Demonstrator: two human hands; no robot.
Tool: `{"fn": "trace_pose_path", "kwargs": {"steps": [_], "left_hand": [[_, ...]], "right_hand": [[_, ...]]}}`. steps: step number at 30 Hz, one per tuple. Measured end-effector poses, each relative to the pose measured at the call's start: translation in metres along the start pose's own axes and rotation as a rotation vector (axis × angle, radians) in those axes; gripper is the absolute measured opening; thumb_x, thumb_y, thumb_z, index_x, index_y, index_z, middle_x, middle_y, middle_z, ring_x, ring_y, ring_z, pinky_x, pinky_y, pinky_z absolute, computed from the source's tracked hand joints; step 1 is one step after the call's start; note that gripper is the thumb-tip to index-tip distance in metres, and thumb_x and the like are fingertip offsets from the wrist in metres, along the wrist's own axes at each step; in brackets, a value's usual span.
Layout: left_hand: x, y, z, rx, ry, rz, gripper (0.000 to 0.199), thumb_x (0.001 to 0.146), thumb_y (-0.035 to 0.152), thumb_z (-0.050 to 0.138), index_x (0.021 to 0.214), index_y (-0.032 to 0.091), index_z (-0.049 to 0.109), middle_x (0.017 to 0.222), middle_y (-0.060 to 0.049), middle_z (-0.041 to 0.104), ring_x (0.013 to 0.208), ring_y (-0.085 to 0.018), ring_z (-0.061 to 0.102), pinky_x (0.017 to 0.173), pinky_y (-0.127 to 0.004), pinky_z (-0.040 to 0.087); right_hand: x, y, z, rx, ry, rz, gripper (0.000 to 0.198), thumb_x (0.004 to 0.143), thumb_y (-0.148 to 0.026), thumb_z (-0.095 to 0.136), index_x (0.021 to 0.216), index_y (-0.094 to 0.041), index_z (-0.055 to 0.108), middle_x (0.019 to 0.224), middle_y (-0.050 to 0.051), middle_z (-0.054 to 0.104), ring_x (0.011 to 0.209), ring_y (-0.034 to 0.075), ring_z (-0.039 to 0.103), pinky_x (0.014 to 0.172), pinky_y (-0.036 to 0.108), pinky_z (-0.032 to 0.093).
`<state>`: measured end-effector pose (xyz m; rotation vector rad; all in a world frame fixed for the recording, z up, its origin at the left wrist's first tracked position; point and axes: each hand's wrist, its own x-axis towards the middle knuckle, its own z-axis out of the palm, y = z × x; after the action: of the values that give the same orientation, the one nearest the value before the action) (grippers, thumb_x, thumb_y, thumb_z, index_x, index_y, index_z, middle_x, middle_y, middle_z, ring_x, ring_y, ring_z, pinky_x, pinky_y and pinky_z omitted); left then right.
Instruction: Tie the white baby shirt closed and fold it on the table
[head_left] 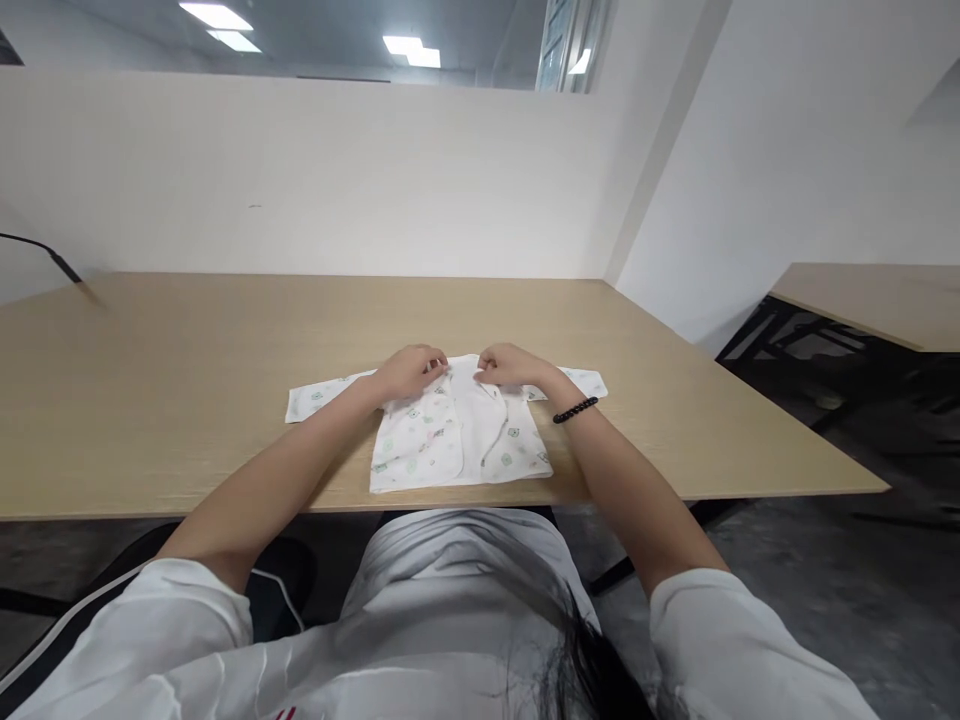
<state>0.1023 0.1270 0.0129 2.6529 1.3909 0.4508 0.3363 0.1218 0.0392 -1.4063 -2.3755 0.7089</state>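
Observation:
A small white baby shirt (420, 440) with a sparse green and pink print lies spread on the table, its front parted and both sleeves stretched out sideways. At the left side of its neckline, my left hand (412, 370) has its fingers curled together on the fabric edge. My right hand (514, 366) pinches the collar edge on the other side, fingers bent inward. Between the two hands the plain white inside of the back shows. Each forearm crosses over part of a sleeve. A black bead bracelet (575, 409) circles my right wrist.
The wooden table (225, 330) meets a white wall (337, 180) at the back. Its front edge runs just below the shirt's hem. A thin black cable or stalk (64, 265) stands at the far left. Another table (877, 300) is at the right.

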Motion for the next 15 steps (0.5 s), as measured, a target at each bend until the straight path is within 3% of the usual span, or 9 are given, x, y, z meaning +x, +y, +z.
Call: {"fn": "trace_pose_path", "kwargs": {"steps": [4,10,15], "left_hand": [[0.0,0.001,0.012,-0.071,0.02,0.049,0.032,0.091,0.039,0.05,0.097,0.019,0.075,0.094,-0.01,0.073,0.085,-0.024,0.065,0.077,-0.032,0.047],[-0.001,0.004,0.018,-0.124,0.067,0.063,0.025,0.087,0.036,0.056,0.093,0.021,0.076,0.094,-0.009,0.069,0.09,-0.025,0.064,0.078,-0.033,0.046],[-0.001,0.008,0.023,-0.187,0.132,0.017,0.018,0.086,0.024,0.054,0.087,0.02,0.071,0.091,-0.009,0.069,0.089,-0.024,0.063,0.081,-0.034,0.046]], "right_hand": [[0.004,-0.004,0.01,0.136,0.142,0.014,0.013,0.087,-0.027,0.055,0.082,-0.017,0.059,0.063,-0.001,0.061,0.054,0.011,0.053,0.052,0.022,0.038],[0.016,-0.005,0.045,0.193,0.228,0.022,0.006,0.076,-0.017,0.068,0.078,-0.017,0.061,0.072,0.001,0.068,0.064,0.013,0.059,0.058,0.021,0.04],[0.016,-0.001,0.053,0.189,0.274,0.025,0.006,0.076,-0.013,0.068,0.075,-0.017,0.064,0.074,0.003,0.07,0.069,0.014,0.061,0.062,0.022,0.04]]}}
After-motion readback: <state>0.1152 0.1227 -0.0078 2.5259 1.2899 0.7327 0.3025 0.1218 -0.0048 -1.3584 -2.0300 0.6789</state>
